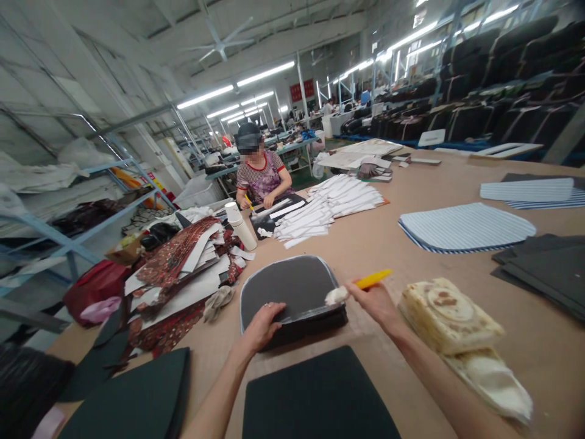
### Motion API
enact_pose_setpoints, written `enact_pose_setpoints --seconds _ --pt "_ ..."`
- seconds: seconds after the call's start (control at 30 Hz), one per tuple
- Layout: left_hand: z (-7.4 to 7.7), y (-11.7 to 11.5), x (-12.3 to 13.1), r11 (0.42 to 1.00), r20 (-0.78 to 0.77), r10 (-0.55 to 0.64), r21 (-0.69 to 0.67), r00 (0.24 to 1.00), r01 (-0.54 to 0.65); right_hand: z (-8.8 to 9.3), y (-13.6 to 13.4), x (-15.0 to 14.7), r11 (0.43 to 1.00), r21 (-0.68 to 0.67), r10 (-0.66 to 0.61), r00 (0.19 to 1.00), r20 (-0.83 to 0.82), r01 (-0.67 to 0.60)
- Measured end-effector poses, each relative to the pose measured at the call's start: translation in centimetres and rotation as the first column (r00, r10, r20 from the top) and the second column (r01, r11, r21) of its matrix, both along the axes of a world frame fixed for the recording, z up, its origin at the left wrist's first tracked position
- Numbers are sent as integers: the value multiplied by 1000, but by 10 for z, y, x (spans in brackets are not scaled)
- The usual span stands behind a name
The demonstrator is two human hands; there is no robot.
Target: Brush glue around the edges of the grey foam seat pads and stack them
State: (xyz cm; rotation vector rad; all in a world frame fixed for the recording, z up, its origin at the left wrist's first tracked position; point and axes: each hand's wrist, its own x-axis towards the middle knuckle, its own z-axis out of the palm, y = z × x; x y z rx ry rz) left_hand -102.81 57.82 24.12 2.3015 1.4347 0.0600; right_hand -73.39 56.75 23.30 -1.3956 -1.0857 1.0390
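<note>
In front of me lies a stack of dark grey rounded panels [292,281]; a pale, wet-looking band runs along the edge of the top one. My left hand [264,326] rests on the stack's near left part, its fingers stretched out over the surface. A brush with a yellow handle [372,279] is gripped in my right hand [372,302]. Its whitish bristle end [337,296] touches the top panel's right edge. To the right of my right hand sits a block-shaped container crusted with cream-coloured residue [450,314]. Nearer me lies a dark green-black panel [317,399].
Patterned fabric and white pieces [183,274] are heaped at left, beside a white bottle [241,227]. White strips [326,207] spread ahead, near a seated co-worker [262,174]. Striped panels [466,225] and dark sheets [548,274] lie right; more dark panels [132,396] lie front left.
</note>
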Motion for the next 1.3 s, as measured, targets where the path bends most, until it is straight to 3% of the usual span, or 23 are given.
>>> enact_pose_setpoints --seconds 0.1,0.2,0.37,0.47,0.6,0.73,0.83,0.93,1.1,1.3 --pt "-1 -5 7 1000 -29 -3 19 1000 4 9 -15 39 990 14 -140 985 -99 142" --pt "0 -10 19 998 -74 34 60 997 -30 17 -35 54 977 47 -188 950 -251 206" --pt "5 -15 29 980 -69 127 166 989 -114 20 -67 56 976 52 -175 906 -385 210" --pt "16 -10 28 963 -7 145 229 989 -140 19 -79 58 990 46 -107 909 -403 137" --pt "54 5 13 918 109 159 350 981 -188 19 -81 56 991 52 -112 971 -209 125" --pt "119 8 -14 838 224 143 491 964 -238 26 -69 42 970 188 -154 988 -8 153" --pt "169 -17 -32 764 247 83 606 966 -220 38 -59 23 965 243 -149 971 188 101" --pt "204 -60 -43 701 201 9 697 979 -150 58 -60 1 959 284 -137 910 391 22" --pt "229 -121 -54 723 116 10 685 993 -87 92 -76 -35 909 406 -83 914 396 -93" --pt "220 -145 -77 773 153 1 627 988 -98 100 -112 -62 868 475 -44 929 367 -147"
